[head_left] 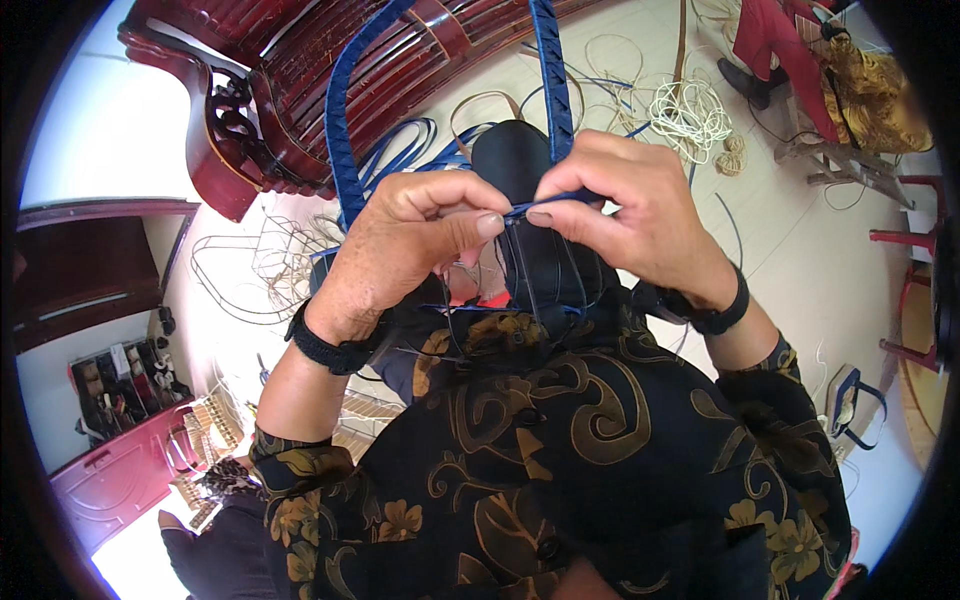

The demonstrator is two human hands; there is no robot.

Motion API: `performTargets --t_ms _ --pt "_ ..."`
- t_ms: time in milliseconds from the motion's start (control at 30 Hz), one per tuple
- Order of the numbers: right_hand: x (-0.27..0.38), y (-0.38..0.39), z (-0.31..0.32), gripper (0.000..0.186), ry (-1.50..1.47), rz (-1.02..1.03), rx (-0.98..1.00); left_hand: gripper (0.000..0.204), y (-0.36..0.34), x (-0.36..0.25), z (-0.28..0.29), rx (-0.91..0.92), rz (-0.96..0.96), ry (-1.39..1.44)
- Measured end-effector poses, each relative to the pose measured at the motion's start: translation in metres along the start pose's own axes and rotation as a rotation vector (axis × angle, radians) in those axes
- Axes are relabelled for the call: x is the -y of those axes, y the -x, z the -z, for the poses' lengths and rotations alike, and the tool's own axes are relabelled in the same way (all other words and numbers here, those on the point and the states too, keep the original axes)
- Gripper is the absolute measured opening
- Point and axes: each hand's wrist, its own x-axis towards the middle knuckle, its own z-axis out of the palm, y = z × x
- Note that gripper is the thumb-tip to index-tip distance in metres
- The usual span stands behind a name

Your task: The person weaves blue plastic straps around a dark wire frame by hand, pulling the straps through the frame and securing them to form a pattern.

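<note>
Two-handed pinch before the chest

Left hand [395,235] and right hand [640,205] reach inward, elbows bent, thumbs almost tip to tip — each one's fingers clamped on a thin blue strip [516,210], held between them near a blue strap [552,80].

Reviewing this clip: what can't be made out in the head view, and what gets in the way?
- Head view: the blue strip's pinched parts, covered by the left hand and right hand.
- Head view: the tops of the blue handles, cut off by the upper edge.
- Head view: part of the blue coil, behind the left hand.
- Head view: the rack's contents, too small to identify.
</note>
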Motion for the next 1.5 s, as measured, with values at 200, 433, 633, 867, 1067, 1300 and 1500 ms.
performTargets --t_ms 200,433,633,867,1067,1300,1500 --pt "-0.012 -0.017 -0.002 0.014 -0.146 -0.067 0.129 0.013 0.008 0.006 0.004 -0.006 0.011 0.105" --pt "-0.013 -0.021 -0.002 0.015 -0.183 -0.174 0.23 0.011 0.007 0.014 0.007 -0.01 -0.038 0.07" --pt "-0.007 -0.023 -0.004 0.017 -0.165 -0.107 0.299 0.008 0.008 0.015 0.002 -0.028 -0.111 0.051" --pt "-0.001 -0.019 -0.005 0.011 -0.201 -0.209 0.299 0.011 0.008 0.024 0.002 -0.004 -0.222 0.057" --pt "-0.014 0.0 -0.009 0.029 0.013 0.051 0.112 0.016 0.009 0.019 0.007 0.053 -0.172 0.096" --pt "-0.025 -0.011 -0.008 0.026 0.022 0.16 0.2 0.015 0.009 0.022 0.007 0.04 -0.229 0.048" --pt "-0.022 -0.035 -0.006 0.01 -0.123 -0.046 0.495 0.012 0.01 0.019 0.006 0.041 -0.189 0.071"
